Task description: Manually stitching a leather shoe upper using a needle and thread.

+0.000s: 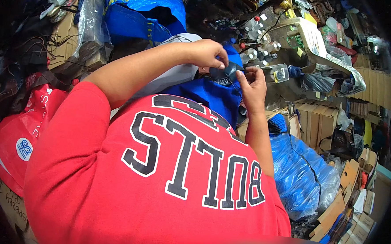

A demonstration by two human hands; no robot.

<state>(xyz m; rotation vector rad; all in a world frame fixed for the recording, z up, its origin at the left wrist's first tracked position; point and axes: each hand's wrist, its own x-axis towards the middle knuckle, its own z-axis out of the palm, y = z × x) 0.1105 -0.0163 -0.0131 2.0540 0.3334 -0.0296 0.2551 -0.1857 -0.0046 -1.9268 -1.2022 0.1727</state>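
Over a blue cloth (197, 90) on my lap, both hands work at a black, smooth, curved piece (227, 72) with a ridged, coil-like lower edge; its exact kind I cannot make out. My left hand (209, 55) reaches in from the left, fingertips bent down and pinched at the piece's upper edge. From the right side my right hand (253, 86) presses its thumb against the piece, fingers curled behind. A thin dark strand hangs near the right thumb. White material (167, 72) lies under my left forearm.
Several small bottles (256, 54) stand beyond my hands, beside a clear container (277, 74). A pale plastic chair-like frame (316, 44) is at the far right. A blue bag (146, 13) lies at the far left, a plastic-wrapped blue bundle (301, 176) at the right, and a red bag (24, 135) at the left.
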